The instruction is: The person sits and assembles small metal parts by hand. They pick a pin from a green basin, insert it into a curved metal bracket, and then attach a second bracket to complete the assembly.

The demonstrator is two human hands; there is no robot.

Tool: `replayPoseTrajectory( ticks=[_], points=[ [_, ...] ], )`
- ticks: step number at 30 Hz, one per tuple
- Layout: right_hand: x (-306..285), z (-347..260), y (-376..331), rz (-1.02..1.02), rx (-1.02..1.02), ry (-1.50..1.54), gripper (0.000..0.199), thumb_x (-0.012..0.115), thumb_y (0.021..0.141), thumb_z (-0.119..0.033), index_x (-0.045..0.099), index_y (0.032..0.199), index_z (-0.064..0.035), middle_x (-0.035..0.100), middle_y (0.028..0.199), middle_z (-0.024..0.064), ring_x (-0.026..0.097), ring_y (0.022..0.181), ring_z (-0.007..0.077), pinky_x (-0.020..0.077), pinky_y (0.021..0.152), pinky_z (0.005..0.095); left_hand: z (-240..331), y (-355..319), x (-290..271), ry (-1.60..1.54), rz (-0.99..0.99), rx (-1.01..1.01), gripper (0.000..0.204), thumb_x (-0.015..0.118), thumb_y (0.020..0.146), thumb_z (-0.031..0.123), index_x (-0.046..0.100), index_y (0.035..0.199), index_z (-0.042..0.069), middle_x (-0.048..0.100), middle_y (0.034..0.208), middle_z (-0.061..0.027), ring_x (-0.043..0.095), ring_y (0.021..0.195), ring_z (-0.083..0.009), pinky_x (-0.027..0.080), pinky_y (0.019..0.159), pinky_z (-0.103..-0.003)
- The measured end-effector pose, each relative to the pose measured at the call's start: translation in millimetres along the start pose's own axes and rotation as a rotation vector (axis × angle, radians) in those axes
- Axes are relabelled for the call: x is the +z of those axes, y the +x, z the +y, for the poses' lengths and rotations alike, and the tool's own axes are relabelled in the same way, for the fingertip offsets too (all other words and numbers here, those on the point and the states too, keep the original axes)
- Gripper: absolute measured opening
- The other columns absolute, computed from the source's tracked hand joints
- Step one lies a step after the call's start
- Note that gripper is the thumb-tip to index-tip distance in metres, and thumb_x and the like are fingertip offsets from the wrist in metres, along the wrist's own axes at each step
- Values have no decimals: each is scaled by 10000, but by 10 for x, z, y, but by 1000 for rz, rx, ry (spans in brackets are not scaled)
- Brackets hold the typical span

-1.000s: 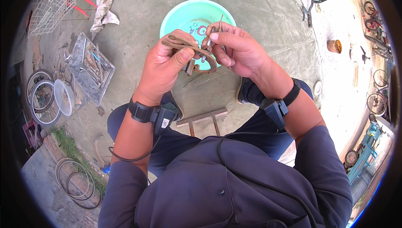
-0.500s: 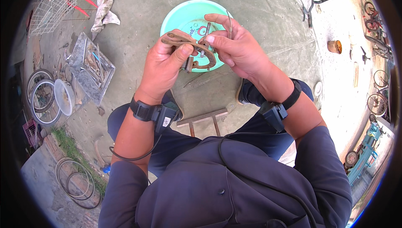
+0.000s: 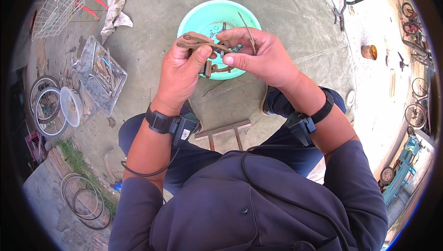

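My left hand [image 3: 182, 69] grips a rusty brown metal brake part [image 3: 196, 42], with the thumb pressed on its arm. My right hand [image 3: 258, 55] pinches the same part near its middle and also holds a thin metal rod [image 3: 247, 26] that sticks up between its fingers. Both hands are raised over a turquoise plastic basin [image 3: 203, 18] standing on the concrete ground; small metal bits lie inside it. A rusty piece hangs below the hands [image 3: 217, 69].
A metal tray of tools [image 3: 99, 73] lies at left, by a white bowl [image 3: 71, 106] and bicycle rims [image 3: 44, 106]. A rag [image 3: 115, 13] and wire basket [image 3: 55, 6] sit at upper left. A rusty can [image 3: 369, 52] and a bicycle handlebar [image 3: 346, 2] lie at right. Stool frame [image 3: 224, 131] between my knees.
Both hands have turned the rusty part slightly; my right fingers have shifted along it and the thin rod now points up more steeply.
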State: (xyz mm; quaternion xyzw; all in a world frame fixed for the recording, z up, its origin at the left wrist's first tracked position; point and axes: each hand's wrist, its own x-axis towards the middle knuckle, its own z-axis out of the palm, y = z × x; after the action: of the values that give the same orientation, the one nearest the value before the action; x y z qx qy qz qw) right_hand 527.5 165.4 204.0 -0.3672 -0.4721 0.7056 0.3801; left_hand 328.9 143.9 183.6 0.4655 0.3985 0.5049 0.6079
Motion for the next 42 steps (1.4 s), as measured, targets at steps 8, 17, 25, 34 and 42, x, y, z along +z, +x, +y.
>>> replayPoseTrajectory(
  ticks=[8,17,25,34,42],
  points=[
    [7,-106,-41,-11,116,-279,350,727,865,-45,642,1202,-3,676,1004,31,591,777,64,516,703,221,66,0,-4,27,14,-148,207,618,978,198,614,1106,35,641,986,-11,583,873,-81,484,753,-248],
    [-78,26,34,-38,51,-88,362,702,873,-10,629,1226,28,683,1065,48,624,915,110,529,767,254,145,2,-43,14,-49,-233,194,599,989,238,608,1065,60,608,859,-5,569,774,-94,473,724,-247],
    [-184,36,108,-26,182,4,351,692,893,-66,627,1220,42,697,1058,84,635,1001,147,495,914,297,59,37,-93,34,-19,-286,236,569,1003,272,608,1070,49,621,882,-18,600,823,-112,485,763,-271],
    [-282,-165,127,-45,319,62,359,689,890,-56,606,1213,75,676,1119,125,652,1017,178,497,931,299,116,85,-190,55,7,-204,318,541,1013,298,611,1192,44,664,1003,-40,605,903,-117,476,815,-285],
    [-273,-196,105,-65,381,55,378,708,874,-60,598,1204,88,678,1101,142,658,1020,187,508,924,291,188,71,-174,109,-42,-166,381,557,998,226,551,1334,46,658,1026,-33,591,892,-107,466,794,-269]
  ],
)
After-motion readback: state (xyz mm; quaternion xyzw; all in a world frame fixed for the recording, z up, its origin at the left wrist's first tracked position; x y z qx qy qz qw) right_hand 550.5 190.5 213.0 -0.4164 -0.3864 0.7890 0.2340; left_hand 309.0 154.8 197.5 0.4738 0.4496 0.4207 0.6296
